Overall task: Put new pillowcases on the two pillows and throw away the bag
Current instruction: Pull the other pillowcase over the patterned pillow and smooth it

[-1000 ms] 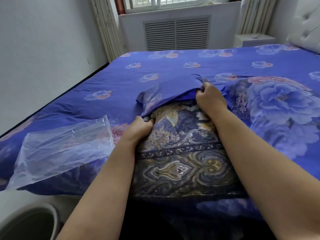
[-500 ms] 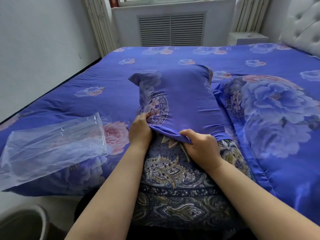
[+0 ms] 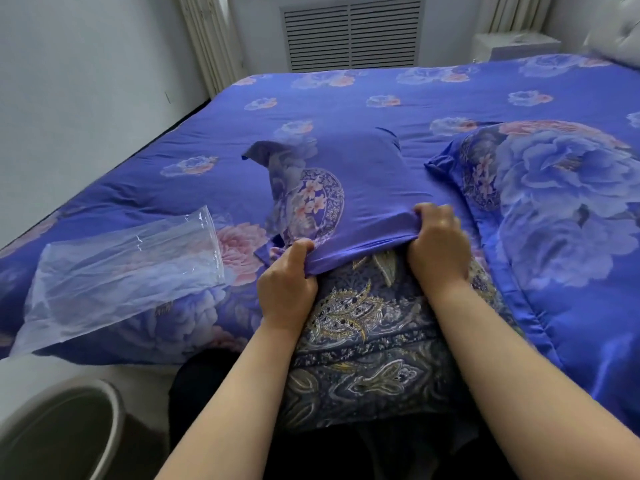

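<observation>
Two bare forearms reach straight ahead to a paisley pillow lying at the bed's near edge, where the left hand and right hand, knuckles up, each clamp curled fingers on the open hem of a blue pillowcase covering its far half. A clear plastic bag lies flat at nine o'clock, a second, covered pillow at two o'clock, a bin at seven.

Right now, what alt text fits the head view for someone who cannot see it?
Both hands, left hand and right hand, grip the open edge of a blue pillowcase half drawn over a paisley pillow on a floral bed. A clear plastic bag lies to the left.
</observation>
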The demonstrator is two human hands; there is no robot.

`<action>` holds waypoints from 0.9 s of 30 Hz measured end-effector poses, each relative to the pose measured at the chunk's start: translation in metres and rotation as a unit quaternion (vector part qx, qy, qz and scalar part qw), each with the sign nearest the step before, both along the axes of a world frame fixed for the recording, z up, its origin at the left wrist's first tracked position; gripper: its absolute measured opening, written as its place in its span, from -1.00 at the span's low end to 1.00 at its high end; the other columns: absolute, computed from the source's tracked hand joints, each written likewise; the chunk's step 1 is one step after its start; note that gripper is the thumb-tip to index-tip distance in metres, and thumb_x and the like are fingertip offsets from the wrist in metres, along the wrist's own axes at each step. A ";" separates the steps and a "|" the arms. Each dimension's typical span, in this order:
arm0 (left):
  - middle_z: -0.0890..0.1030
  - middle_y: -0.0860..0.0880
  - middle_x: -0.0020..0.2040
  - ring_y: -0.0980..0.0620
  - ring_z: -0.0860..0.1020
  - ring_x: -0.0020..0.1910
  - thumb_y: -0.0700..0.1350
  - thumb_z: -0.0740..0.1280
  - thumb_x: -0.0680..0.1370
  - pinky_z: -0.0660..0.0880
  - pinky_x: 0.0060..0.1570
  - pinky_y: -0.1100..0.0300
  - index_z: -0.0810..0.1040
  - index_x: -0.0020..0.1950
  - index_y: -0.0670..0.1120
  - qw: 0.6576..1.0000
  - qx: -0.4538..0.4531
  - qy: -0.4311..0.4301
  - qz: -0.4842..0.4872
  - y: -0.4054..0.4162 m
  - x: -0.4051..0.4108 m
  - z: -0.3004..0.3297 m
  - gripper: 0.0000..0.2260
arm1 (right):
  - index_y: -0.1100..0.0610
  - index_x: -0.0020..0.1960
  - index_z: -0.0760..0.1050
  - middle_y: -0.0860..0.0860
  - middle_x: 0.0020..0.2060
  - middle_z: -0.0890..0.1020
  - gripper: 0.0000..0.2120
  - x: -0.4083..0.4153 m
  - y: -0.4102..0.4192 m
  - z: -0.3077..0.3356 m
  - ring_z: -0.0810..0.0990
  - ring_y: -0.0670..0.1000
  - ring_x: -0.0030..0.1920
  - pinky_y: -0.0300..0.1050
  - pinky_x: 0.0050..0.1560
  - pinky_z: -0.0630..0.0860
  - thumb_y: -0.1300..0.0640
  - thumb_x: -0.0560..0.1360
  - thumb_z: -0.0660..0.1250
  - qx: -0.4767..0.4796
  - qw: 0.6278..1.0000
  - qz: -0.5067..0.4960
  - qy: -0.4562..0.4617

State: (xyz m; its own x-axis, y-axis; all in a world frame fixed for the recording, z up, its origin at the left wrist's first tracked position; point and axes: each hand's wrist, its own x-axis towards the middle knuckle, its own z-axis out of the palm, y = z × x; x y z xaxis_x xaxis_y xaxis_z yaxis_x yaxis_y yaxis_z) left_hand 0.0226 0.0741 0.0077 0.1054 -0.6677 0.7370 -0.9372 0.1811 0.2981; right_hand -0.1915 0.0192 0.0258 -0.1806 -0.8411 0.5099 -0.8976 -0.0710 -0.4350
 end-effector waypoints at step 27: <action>0.62 -0.24 -0.02 -0.14 0.57 0.01 -0.19 0.16 0.54 0.39 -0.10 0.11 0.59 0.06 -0.15 0.963 0.171 0.205 -0.035 -0.045 0.034 0.184 -0.77 | 0.05 0.28 0.45 0.04 0.21 0.57 -0.71 0.016 0.016 -0.003 0.52 0.01 0.19 -0.10 0.10 0.43 0.00 0.61 0.16 0.306 0.838 0.199 -0.407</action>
